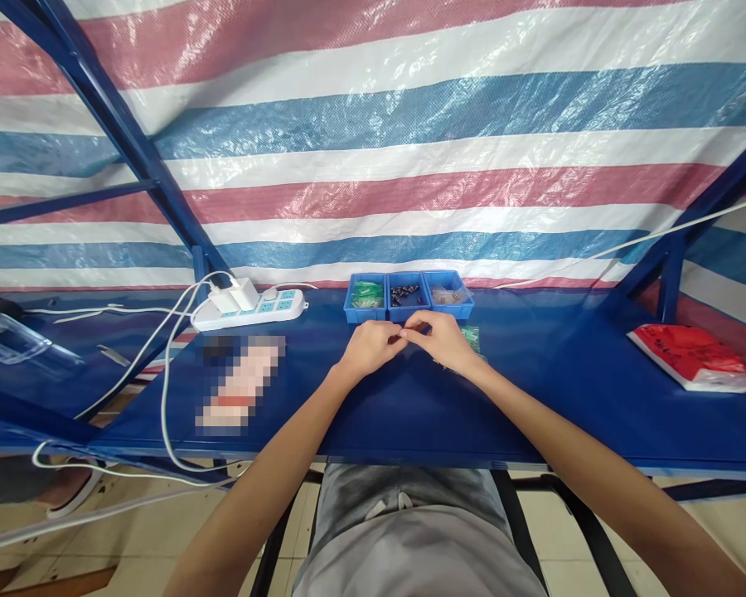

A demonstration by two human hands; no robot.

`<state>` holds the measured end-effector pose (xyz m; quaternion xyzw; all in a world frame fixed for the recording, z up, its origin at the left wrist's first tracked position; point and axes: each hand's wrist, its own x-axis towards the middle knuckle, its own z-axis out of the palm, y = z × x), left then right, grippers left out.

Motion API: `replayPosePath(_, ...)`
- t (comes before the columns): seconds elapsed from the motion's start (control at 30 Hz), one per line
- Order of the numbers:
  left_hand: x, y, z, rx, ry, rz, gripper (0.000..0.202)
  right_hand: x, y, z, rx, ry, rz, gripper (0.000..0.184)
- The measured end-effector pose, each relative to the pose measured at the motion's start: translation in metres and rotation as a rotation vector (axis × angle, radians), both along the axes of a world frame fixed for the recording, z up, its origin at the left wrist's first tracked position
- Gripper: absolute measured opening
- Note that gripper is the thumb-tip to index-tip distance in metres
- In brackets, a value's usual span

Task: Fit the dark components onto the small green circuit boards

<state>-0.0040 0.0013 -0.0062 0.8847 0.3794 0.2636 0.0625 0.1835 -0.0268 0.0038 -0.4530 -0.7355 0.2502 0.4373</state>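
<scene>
My left hand point(373, 345) and my right hand point(441, 338) meet fingertip to fingertip just in front of three small blue bins. Both are closed in a pinch, and whatever lies between the fingertips is too small to make out. The left bin point(350, 314) holds green pieces point(367, 293). Small dark metal parts point(406, 295) lie in the middle bin point(404, 313). In the right bin point(466, 310) is clear plastic with small pieces point(446, 295). A small green packet point(471, 336) rests on the table beside my right hand, partly covered by it.
A white power strip point(279, 308) with plugged-in adapters and cables stands at the back left of the blue table point(572, 373). A pixelated patch covers something in front of it. A red and white packet point(696, 356) lies far right. Blue frame posts point(130, 141) rise behind.
</scene>
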Motion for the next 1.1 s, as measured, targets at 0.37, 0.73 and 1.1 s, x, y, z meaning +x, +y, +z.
replayPosePath(0.37, 0.0014, -0.0004, 0.0013, 0.033, -0.175, -0.015, 0.026, 0.0057, 0.0065, -0.003, -0.073, -0.042, -0.04, 0.027)
replayPosePath(0.73, 0.0038, 0.0003, 0.0013, 0.087, -0.266, 0.031, 0.023, 0.005, 0.0059, -0.0029, -0.212, 0.064, 0.022, 0.026)
replayPosePath(1.1, 0.0023, 0.0028, 0.0004, 0.073, -0.282, 0.009, 0.015, 0.0037, 0.0079, -0.0053, 0.035, -0.112, -0.015, 0.021)
